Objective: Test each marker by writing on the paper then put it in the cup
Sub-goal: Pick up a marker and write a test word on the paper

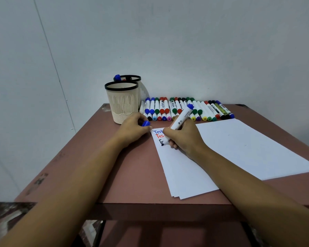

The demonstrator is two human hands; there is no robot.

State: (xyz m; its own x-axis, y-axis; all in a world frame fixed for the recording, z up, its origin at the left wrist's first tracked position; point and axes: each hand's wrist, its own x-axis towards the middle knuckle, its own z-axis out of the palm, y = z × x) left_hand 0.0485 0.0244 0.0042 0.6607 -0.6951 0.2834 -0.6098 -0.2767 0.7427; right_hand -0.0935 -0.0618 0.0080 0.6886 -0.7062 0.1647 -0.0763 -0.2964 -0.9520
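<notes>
My right hand [183, 138] grips a white marker with a blue end [183, 115], its tip pressed to the top left of the white paper [182, 172]. Blue, red and black words stand there, partly hidden by my fingers. My left hand [132, 130] rests at the paper's corner and pinches a blue cap [146, 123]. A cream cup with a black rim [122, 102] stands just behind my left hand. A second cup [141, 90] behind it holds markers, one with a blue end [117, 77]. A row of several capped markers [185, 109] lies along the back edge.
The brown table [132, 175] stands against a grey wall. A second stack of white sheets [253, 148] lies to the right of the written sheet. The table's front edge is near my forearms, with patterned floor below at the left.
</notes>
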